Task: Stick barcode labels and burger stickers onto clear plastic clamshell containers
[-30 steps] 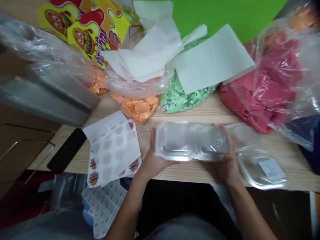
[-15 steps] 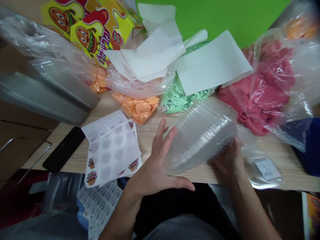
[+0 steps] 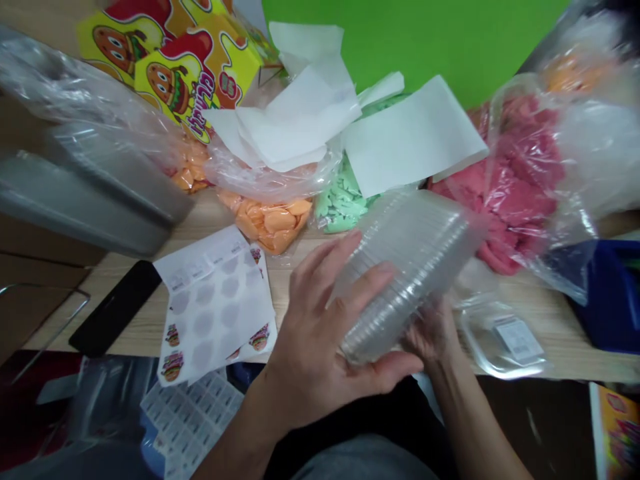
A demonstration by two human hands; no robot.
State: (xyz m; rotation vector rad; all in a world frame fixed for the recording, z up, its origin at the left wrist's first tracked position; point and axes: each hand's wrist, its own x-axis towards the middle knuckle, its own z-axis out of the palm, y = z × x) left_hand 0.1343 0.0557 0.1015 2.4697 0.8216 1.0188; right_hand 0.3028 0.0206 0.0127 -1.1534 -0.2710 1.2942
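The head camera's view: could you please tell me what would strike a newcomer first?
Probably the stack of clear plastic containers, tilted between the left hand and right hand near the middle. Next, the bright green surface at the top and yellow burger-printed packaging at upper left.

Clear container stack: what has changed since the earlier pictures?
The stack has been turned so its layered side faces up. The left hand has let go of its left edge and spreads across its near-left end; the right hand still holds its lower right. The sticker sheets stayed put.
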